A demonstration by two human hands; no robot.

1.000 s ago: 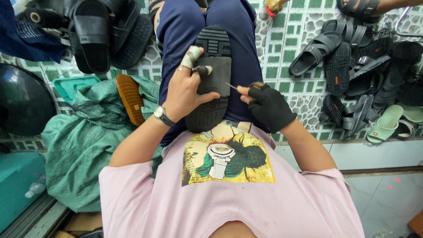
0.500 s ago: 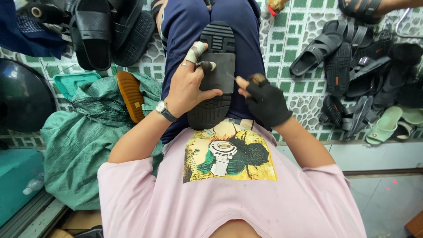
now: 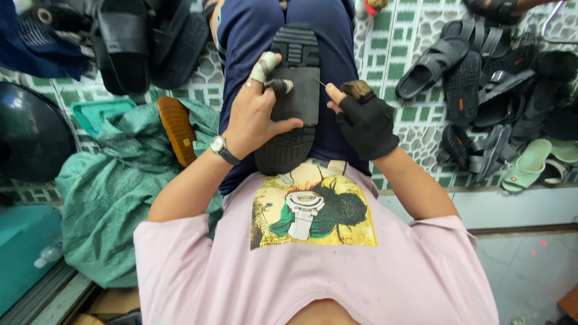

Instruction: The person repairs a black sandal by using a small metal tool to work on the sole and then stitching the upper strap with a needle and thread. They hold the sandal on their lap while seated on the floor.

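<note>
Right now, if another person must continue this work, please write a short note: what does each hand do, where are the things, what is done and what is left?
Left hand: grips the black sandal, which lies sole up on the lap; two fingertips are taped.
Right hand, in a black fingerless glove: pinches a thin needle by the sole's right edge.
Nearby: a brown sole on green cloth to the left, other sandals on the tiled floor to the right.
Done: cannot tell; no stitches are clear.
Left: the sole's edge is in hand, sewing apparently unfinished.
</note>
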